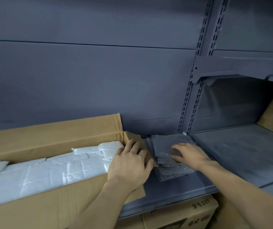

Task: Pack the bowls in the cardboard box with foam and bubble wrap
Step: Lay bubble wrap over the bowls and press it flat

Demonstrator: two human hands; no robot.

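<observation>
Open cardboard box (pixel 49 139) sits on the grey metal shelf (pixel 231 156), flaps up, taking the left half of my view. White foam (pixel 49 171) lies inside it and covers what shows of the interior; no bowls are in view. My left hand (pixel 129 164) rests on the box's right end flap, fingers spread and mostly straight, thumb at the flap's edge, pressing it outward rather than gripping. Just right of the box, a stack of clear bubble wrap (pixel 168 146) sheets lies flat on the shelf. My right hand (pixel 190 155) lies on top of the stack, fingers extended flat against the top sheet; whether the thumb hooks under an edge, I cannot tell. Another carton (pixel 182 214) sits below the shelf.
</observation>
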